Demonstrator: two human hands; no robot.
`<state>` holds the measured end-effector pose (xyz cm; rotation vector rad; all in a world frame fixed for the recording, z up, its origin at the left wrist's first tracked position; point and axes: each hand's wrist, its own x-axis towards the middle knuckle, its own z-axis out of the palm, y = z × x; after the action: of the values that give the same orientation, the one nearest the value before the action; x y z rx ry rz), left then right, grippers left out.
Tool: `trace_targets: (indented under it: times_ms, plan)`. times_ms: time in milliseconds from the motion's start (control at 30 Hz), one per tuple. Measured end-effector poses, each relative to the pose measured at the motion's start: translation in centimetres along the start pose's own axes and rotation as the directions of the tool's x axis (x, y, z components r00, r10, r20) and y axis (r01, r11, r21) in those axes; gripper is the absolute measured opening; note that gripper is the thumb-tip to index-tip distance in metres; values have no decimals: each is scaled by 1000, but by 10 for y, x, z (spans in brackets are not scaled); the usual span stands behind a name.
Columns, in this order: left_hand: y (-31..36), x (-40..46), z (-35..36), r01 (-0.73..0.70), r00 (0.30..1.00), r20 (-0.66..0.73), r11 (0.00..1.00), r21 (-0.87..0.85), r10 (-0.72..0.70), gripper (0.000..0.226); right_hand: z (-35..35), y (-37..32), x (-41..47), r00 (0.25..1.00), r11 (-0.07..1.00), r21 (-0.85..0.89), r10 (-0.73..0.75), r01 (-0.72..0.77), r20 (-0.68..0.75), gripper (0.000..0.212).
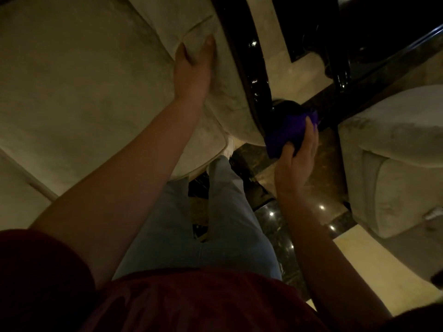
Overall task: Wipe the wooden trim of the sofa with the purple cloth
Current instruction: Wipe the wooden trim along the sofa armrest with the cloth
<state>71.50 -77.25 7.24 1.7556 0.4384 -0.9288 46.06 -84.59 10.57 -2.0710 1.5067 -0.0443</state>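
1. Head view, looking steeply down: the right hand (296,154) is curled around a bunched purple cloth (288,134), with the thumb on the near side of it and the other fingers wrapped over its far side.
2. This purple cloth is pressed against the dark, glossy wooden trim (247,68) at the rounded front end of the armrest, so the cloth lies between the right palm and the wood.
3. The trim runs as a black shiny band along the outer edge of the large beige fabric sofa (84,80), from the top of the picture down to the cloth.
4. The left hand (194,65) rests flat on the beige upholstery of the armrest, just beside the trim, with the fingers stretched out and the thumb set apart; it holds nothing and is well apart from the cloth.
5. The left forearm crosses the seat cushion diagonally, and the right forearm comes up from the lower right.
6. A second beige upholstered armchair (393,159) stands to the right, separated from the sofa by a strip of polished dark stone floor (282,226) with small light reflections.
7. Below, the person's light blue trousers (199,226) and dark red shirt (167,305) are visible.
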Motion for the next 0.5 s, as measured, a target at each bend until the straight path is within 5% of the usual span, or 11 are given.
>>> trace_targets:
  times_ms: [367, 500]
  plan:
    - [5, 8, -15, 37, 994, 101, 999, 22, -39, 75, 54, -109, 29, 980, 945, 258, -190, 199, -62, 68]
    - [27, 34, -47, 27, 998, 49, 999, 18, -28, 73, 64, -151, 49, 931, 911, 204, -336, 359, -140, 68]
